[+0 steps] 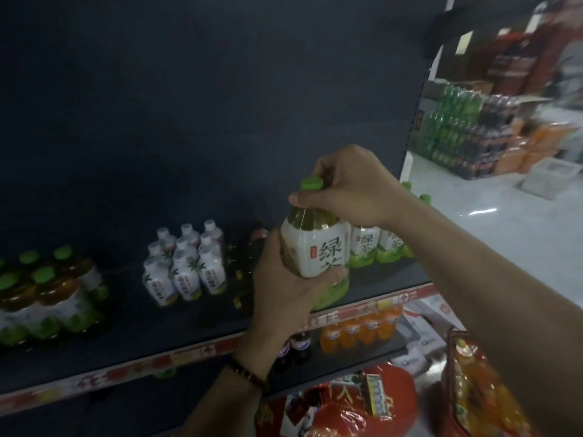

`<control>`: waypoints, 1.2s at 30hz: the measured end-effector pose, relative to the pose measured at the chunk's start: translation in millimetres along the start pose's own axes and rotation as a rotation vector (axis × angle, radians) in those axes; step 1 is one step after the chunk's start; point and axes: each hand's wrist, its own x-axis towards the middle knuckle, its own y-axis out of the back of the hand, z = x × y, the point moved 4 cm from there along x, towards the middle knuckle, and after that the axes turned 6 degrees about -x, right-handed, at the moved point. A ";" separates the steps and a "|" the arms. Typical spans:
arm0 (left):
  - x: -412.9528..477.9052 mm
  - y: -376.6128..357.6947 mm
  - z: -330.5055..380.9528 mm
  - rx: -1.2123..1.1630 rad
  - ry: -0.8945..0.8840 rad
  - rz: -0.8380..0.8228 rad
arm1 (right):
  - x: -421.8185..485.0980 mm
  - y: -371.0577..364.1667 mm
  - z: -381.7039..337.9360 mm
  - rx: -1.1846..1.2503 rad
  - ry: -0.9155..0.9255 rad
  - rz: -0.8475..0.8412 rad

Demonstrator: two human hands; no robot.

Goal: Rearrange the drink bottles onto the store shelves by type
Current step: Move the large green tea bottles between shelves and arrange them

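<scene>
Hovering above the front of the upper shelf (176, 326), a green tea bottle (315, 247) is held upright, tilted slightly. White label with green characters, green base, green cap (311, 183). Its lower body is wrapped by the left hand (284, 288), thumb across the label's foot, fingers curled behind. Its neck just under the cap is pinched by the right hand (350, 190), which is curled over the top. A dark beaded bracelet (246, 372) is worn on the left wrist.

Just behind and to the right, matching green tea bottles (366, 244) are stood on the same shelf, partly hidden by the right forearm. Dark bottles (252, 247) are seen left of the held one; details cannot be made out. Further left, a cluster of white bottles (186, 266) with white caps is grouped in rows. At the far left, amber bottles with green caps (47, 298) are packed together.

A red and white price strip (189, 353) is fixed along the shelf edge. On the shelf below, orange drink bottles (362, 329) and dark cola bottles (299, 342) are lined up. Red packaged goods (347, 402) are piled at the bottom. Stacked drink packs (457, 134) are visible across the aisle, blurred.
</scene>
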 end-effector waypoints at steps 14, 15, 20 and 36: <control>127.8 -45.9 -58.4 0.045 -0.004 -0.119 | 101.5 12.1 86.0 -0.283 -0.100 -0.206; 135.5 -50.5 -64.0 0.045 0.005 -0.116 | 110.8 9.4 93.3 -0.291 -0.100 -0.211; 173.4 -72.4 -99.9 0.087 0.054 -0.122 | 150.7 -4.9 131.1 -0.306 -0.116 -0.268; 244.2 -94.2 -211.1 0.424 0.297 -0.094 | 221.0 -118.4 203.3 -0.418 -0.013 -0.411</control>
